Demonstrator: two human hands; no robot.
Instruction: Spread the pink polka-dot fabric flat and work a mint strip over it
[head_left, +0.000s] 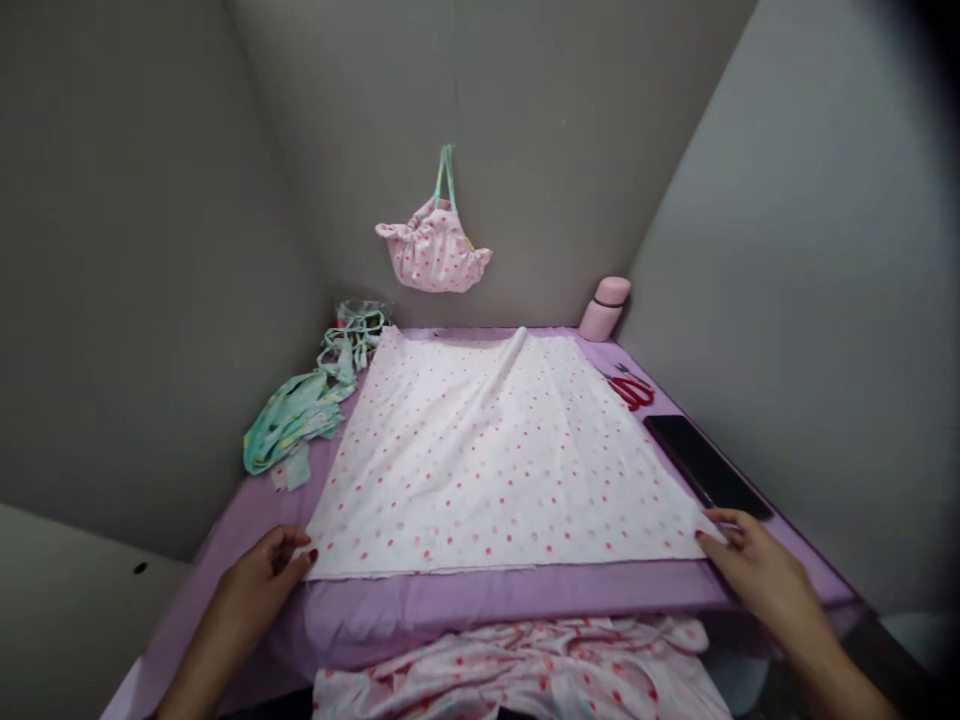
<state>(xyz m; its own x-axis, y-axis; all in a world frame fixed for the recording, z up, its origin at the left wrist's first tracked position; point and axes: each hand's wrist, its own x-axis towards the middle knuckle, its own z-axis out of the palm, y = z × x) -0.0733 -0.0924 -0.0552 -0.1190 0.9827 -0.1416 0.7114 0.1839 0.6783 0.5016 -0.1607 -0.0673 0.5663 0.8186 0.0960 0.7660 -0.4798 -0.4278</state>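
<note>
A white fabric piece with red and pink dots [480, 460] lies spread over the purple-covered table [465, 600], with a raised fold running toward its far edge. My left hand [266, 570] pinches the near left corner of this fabric between thumb and fingers. At the near right corner, my right hand [746, 555] grips the fabric the same way. The near edge runs fairly straight between both hands. More dotted pink fabric [517, 670] lies bunched in front of me, below the table edge.
Left of the fabric sit green patterned cloth strips [296, 420]. Red-handled scissors [634, 388], a black phone [709, 468] and a pink flask [604, 310] stand or lie along the right side. A dotted pouch-like cloth item [435, 250] hangs on the back wall by green straps.
</note>
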